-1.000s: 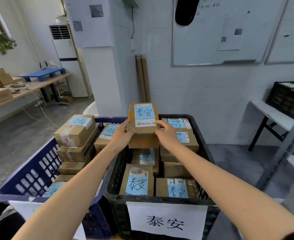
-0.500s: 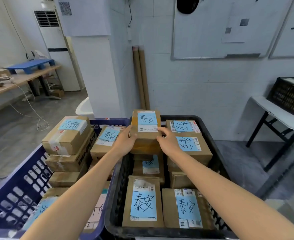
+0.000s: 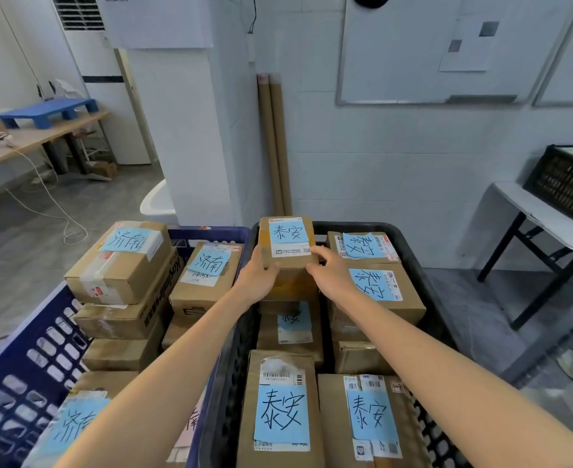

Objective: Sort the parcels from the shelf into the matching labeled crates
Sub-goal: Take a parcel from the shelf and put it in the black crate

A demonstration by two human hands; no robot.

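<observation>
A small brown parcel (image 3: 287, 243) with a blue 泰安 label sits on a stack at the back of the black crate (image 3: 437, 298). My left hand (image 3: 261, 276) grips its left near corner and my right hand (image 3: 329, 273) grips its right near corner. Several other brown parcels with 泰安 labels fill the black crate, among them one at the front (image 3: 280, 410). To the left, the blue crate (image 3: 15, 376) is stacked with parcels labelled 济南, one of them on top (image 3: 123, 260).
Two cardboard tubes (image 3: 275, 143) lean on the white wall behind the crates. A white folding table (image 3: 545, 221) at right carries another black crate (image 3: 569, 184). A wooden bench (image 3: 38, 138) with a blue pallet stands at far left, and a cable trails over the grey floor.
Both hands lowered the parcel from above the crate onto the rear stack. The view tilted down and closer, so the crates' front labels left the frame.
</observation>
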